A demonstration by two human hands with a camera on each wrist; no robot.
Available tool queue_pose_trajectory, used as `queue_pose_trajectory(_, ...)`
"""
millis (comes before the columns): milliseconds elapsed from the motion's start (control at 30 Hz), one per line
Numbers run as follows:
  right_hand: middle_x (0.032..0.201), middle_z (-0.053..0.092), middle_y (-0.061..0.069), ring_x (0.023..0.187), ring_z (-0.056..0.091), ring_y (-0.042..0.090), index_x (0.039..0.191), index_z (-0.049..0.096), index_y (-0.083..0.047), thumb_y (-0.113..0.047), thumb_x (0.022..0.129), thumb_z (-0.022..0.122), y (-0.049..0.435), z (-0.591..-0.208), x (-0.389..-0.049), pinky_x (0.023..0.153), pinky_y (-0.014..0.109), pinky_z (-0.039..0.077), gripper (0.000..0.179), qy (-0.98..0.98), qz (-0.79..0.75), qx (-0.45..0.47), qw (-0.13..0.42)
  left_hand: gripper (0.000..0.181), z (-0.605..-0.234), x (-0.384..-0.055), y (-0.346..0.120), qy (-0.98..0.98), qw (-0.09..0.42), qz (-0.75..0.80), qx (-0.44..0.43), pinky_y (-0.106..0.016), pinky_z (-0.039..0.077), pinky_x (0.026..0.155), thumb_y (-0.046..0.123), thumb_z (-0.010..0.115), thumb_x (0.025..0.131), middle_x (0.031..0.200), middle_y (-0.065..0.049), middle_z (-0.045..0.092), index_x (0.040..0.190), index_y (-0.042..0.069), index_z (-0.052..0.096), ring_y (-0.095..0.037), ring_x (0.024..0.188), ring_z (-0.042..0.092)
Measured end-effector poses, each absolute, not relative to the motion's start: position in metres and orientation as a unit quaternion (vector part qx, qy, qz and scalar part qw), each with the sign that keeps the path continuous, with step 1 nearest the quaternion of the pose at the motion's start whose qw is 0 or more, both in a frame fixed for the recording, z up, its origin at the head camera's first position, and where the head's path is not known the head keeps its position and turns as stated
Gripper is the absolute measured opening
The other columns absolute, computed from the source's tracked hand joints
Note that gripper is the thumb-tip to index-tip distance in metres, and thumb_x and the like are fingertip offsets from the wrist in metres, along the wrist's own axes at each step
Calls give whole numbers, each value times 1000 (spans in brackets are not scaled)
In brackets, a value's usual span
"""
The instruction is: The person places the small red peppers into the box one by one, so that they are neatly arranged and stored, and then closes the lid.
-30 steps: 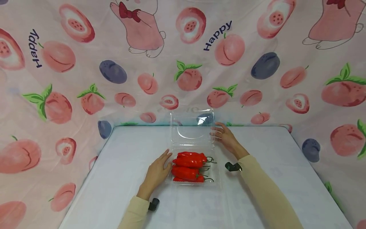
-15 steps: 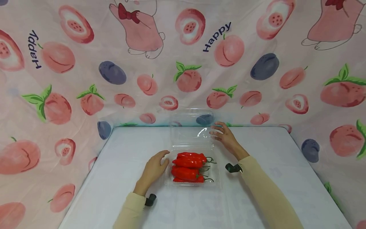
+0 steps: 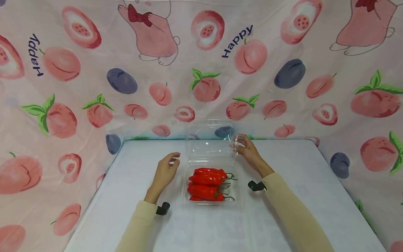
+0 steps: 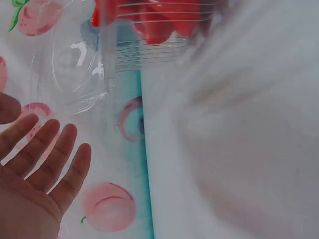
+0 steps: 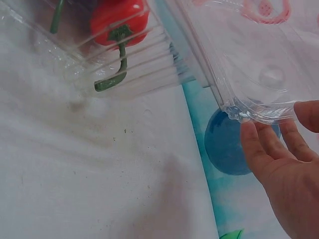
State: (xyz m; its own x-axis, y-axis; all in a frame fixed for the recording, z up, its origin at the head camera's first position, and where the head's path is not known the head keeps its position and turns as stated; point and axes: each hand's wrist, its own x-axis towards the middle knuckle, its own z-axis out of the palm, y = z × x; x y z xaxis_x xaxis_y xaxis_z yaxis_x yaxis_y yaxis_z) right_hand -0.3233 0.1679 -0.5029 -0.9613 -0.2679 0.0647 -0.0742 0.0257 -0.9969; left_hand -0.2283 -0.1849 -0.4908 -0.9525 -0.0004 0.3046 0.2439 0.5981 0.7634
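Observation:
A clear plastic clamshell box (image 3: 211, 203) stands on the table with several red peppers (image 3: 204, 190) in it, green stems toward the right. Its hinged lid (image 3: 206, 152) is raised at the back. At the lid's right edge, my right hand (image 3: 251, 154) holds the rim; the right wrist view shows the thumb on one side of the lid and the fingers (image 5: 251, 149) on the other. My left hand (image 3: 164, 170) is held up left of the lid, apart from it in the head view. In the left wrist view its fingers (image 4: 62, 154) are spread and loosely bent.
A white-covered table (image 3: 201, 231) lies under the box. Behind it hangs a pink cloth (image 3: 182, 77) printed with peaches, plums and rabbits. Dark wrist cameras sit on both sleeves, the left camera (image 3: 163, 209) just in front of the box's left side.
My left hand has left the box's left side and moved back and slightly left, to beside the lid. My right hand stays at the lid's right edge. The peppers have not moved.

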Motion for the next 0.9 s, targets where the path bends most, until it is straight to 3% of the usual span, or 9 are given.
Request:
queue_pose_trajectory(200,150,38,29,129,51,45,147,29,-9,2,100,45,168,-502,-322,98,33,54,51,707,-691,-135,67,25,-482,-243,-189,-850,145,-506,-29,-42,58,88,15,53,99,119,-11,70,120,11,66,-25,107,68)
queue_pose_trajectory(467,151,40,25,132,47,45,157,22,-12,1,101,44,169,-499,-321,109,48,45,61,715,-683,-133,72,27,-472,-260,-186,-825,133,-549,-7,-39,58,90,15,51,99,123,-13,67,121,8,64,-26,111,67)
queue_pose_trajectory(600,151,40,24,134,47,44,157,22,-14,0,101,44,169,-499,-321,111,49,42,62,720,-677,-129,73,30,-469,-269,-182,-835,117,-538,-11,-41,55,92,17,52,99,129,-11,64,127,10,62,-26,117,63)
queue_pose_trajectory(900,150,40,24,134,47,42,155,26,-15,1,100,44,169,-498,-318,100,27,53,60,715,-683,-133,71,52,-461,-286,-177,-769,63,-636,-22,-52,44,110,25,48,100,151,-14,44,148,7,39,-36,138,44)
